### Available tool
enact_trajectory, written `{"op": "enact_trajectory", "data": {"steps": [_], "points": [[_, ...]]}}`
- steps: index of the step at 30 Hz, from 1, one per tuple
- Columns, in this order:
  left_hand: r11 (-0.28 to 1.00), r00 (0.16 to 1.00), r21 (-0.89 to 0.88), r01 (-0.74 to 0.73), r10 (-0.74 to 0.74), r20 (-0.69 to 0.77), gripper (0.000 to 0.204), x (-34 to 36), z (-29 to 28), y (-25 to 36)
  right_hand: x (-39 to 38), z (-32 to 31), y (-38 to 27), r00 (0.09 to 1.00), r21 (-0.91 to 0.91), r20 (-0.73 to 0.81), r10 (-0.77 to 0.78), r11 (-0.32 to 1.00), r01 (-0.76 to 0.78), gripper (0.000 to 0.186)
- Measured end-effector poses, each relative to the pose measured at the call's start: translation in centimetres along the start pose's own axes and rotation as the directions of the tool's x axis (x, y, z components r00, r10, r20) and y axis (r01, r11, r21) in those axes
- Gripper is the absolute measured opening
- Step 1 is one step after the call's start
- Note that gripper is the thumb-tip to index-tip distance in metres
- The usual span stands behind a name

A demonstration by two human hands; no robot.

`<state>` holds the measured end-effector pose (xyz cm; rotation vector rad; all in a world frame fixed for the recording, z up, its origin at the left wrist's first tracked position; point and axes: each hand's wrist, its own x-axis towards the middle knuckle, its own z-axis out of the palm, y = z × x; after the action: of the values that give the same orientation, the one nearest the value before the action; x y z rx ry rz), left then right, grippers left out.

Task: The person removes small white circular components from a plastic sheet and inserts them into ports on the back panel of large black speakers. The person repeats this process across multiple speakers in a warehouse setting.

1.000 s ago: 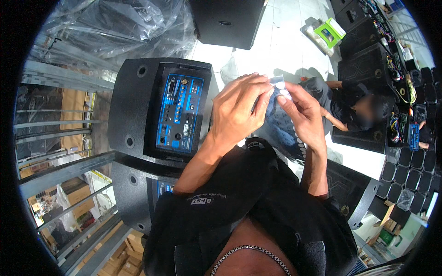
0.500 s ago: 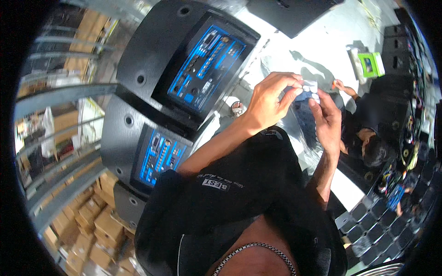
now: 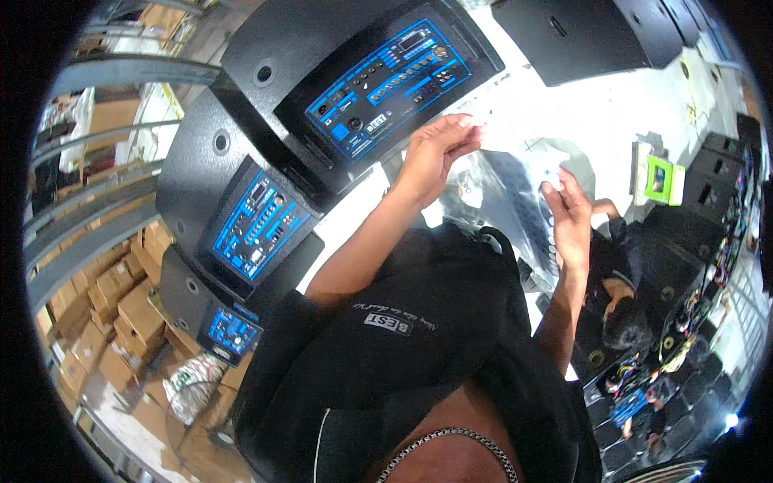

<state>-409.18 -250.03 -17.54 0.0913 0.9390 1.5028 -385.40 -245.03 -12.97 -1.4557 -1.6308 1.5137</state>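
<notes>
My left hand is held beside the lower right edge of a blue control panel set in a large black speaker cabinet. Its thumb and forefinger are pinched together, pointing right; whatever small thing may be between them is lost in glare. Lower and to the right, my right hand is closed, thumb against fingers, on a small pale sheet with whitish spots. Behind that sheet spreads a clear plastic bag with dark blue material in it.
More black cabinets with blue panels stand at left, by metal rails. Cardboard boxes pile up lower left. A person in dark clothes is close on my right. A green-and-white box lies beyond; another black cabinet is at the top.
My hands have parted: the left has moved left toward the panel, while the right keeps the small sheet. The view has shifted, and more of the cabinets at left shows.
</notes>
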Motion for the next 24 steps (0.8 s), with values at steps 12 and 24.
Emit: {"op": "enact_trajectory", "data": {"steps": [12,24], "points": [[0.946,0.610,0.315,-0.081,0.297,-0.735,0.017,8.8,-17.6,-7.8,3.5,-5.9,4.1,0.998,-0.089,-0.027,0.056,0.994,-0.058,0.032],[0.861,0.270,0.508,0.017,0.485,-0.831,0.023,15.2,-15.7,-8.4,4.3,-6.5,4.7,0.967,-0.186,-0.055,0.250,0.949,-0.256,0.055]]}}
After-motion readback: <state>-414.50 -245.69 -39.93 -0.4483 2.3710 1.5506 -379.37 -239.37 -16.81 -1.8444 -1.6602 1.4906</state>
